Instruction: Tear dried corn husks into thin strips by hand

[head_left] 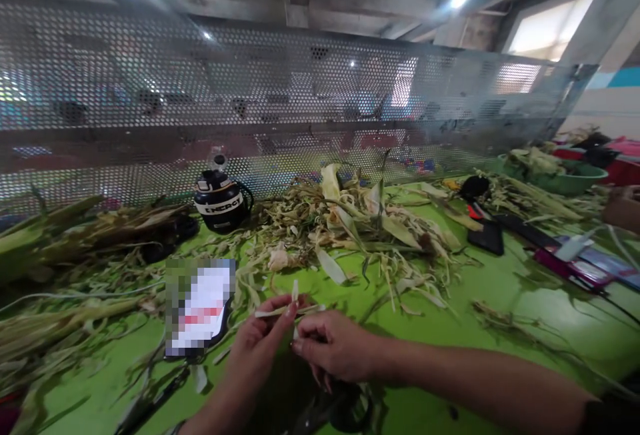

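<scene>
The right hand (335,345) clasps the lower end of crossed pale strips (295,290); the left hand (260,338), just beside, pinches them above the desk (425,322). Beyond are a husk heap (345,212), a jug (220,205), then a perforated screen (280,88).

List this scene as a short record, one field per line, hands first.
Left hand: the left hand pinches pale strips between thumb and fingers
Right hand: the right hand is beside it, its fingers at the strips too
Surface: green table
Beyond hands: heap of dry husks
Left of heap: black jug marked ENERGY
Far right: green basin
Back: perforated metal panel
Unclear: pixelated screen
</scene>
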The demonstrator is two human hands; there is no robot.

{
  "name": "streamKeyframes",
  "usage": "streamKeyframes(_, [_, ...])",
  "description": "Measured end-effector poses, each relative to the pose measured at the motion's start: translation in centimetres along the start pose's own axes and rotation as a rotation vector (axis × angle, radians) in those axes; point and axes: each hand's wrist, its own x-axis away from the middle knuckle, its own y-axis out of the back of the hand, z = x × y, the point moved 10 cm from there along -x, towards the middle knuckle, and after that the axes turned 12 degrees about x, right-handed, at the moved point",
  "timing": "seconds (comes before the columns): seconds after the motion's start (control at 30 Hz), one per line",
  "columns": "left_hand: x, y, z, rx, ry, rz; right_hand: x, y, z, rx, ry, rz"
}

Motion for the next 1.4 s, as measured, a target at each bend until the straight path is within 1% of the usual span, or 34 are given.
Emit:
streamKeyframes(0.1, [0.0,0.0,0.1,-0.016,0.01,0.002,0.2,0.6,0.5,0.144,0.024,-0.082])
streamKeyframes(0.23, [0.0,0.4,0.3,-0.057,0.0,-0.014,0.3,1.2,1.0,0.219,0.045,-0.151])
streamKeyframes(0.3, [-0.2,0.7,0.3,-0.085,-0.011,-0.025,0.5,1.1,1.1,0.225,0.043,-0.122])
streamKeyframes(0.43, [-0.6,1.7,0.7,-0.141,-0.008,-0.051,1.4,0.3,1.4,0.173,0.029,0.039])
streamKeyframes(0.5, [-0.8,1.8,0.8,-0.151,-0.008,-0.047,1.8,0.5,1.8,0.128,0.043,0.08])
streamKeyframes(0.57, [-0.8,1.7,1.1,-0.144,0.014,-0.034,1.6,1.4,2.0,0.074,0.066,0.092])
streamKeyframes(0.6, [-0.8,1.7,1.2,-0.124,0.023,-0.036,1.4,2.4,1.9,0.063,0.073,0.066])
streamKeyframes(0.63, [-0.8,1.6,1.3,-0.108,0.033,-0.036,1.0,3.6,1.7,0.066,0.07,0.015])
streamKeyframes(0.67, [-0.8,1.6,1.0,-0.106,0.009,-0.042,0.6,5.4,1.3,0.108,0.061,-0.08])
streamKeyframes(0.7, [-0.8,1.3,1.2,-0.133,0.029,-0.014,0.4,8.1,1.0,0.216,0.036,-0.266])
streamKeyframes(0.73, [-0.8,1.3,0.9,-0.151,0.013,-0.016,0.5,10.3,1.0,0.393,0.029,-0.421])
streamKeyframes(0.77, [-0.9,1.3,0.8,-0.171,0.007,-0.011,0.5,11.6,1.4,0.606,0.039,-0.518])
streamKeyframes(0.8, [-0.9,1.3,0.7,-0.192,0.005,-0.013,0.3,12.2,1.4,0.807,0.024,-0.547])
streamKeyframes(0.87, [-1.0,1.3,0.6,-0.225,0.002,-0.006,-0.3,12.0,0.7,1.093,0.002,-0.497])
streamKeyframes(0.93, [-1.0,1.2,0.7,-0.246,0.006,0.016,-0.8,11.5,-0.1,1.258,-0.029,-0.438])
streamKeyframes(1.0, [-1.1,1.0,0.9,-0.252,0.021,0.041,-0.9,11.3,-0.7,1.299,-0.054,-0.416])
streamKeyframes(1.1, [-1.2,0.8,1.3,-0.246,0.041,0.062,-0.7,12.0,-0.6,1.181,-0.048,-0.456])
streamKeyframes(1.17, [-1.2,0.7,1.3,-0.246,0.033,0.077,-0.3,13.3,0.2,1.094,-0.032,-0.541])
streamKeyframes(1.2, [-1.3,0.6,1.3,-0.248,0.028,0.086,0.0,14.2,0.5,1.012,-0.02,-0.585])
streamKeyframes(1.23, [-1.3,0.5,1.3,-0.249,0.022,0.094,0.3,15.1,0.8,0.885,-0.004,-0.62])
streamKeyframes(1.27, [-1.4,0.5,1.3,-0.252,0.017,0.102,0.6,16.1,0.8,0.687,0.019,-0.644])
streamKeyframes(1.3, [-1.4,0.5,1.4,-0.256,0.014,0.108,0.7,16.8,0.6,0.452,0.046,-0.638])
streamKeyframes(1.37, [-1.5,0.6,1.6,-0.258,0.016,0.119,0.7,17.5,0.1,-0.009,0.094,-0.578])
streamKeyframes(1.4, [-1.6,0.7,1.8,-0.256,0.023,0.121,0.7,17.6,0.1,-0.168,0.111,-0.535])
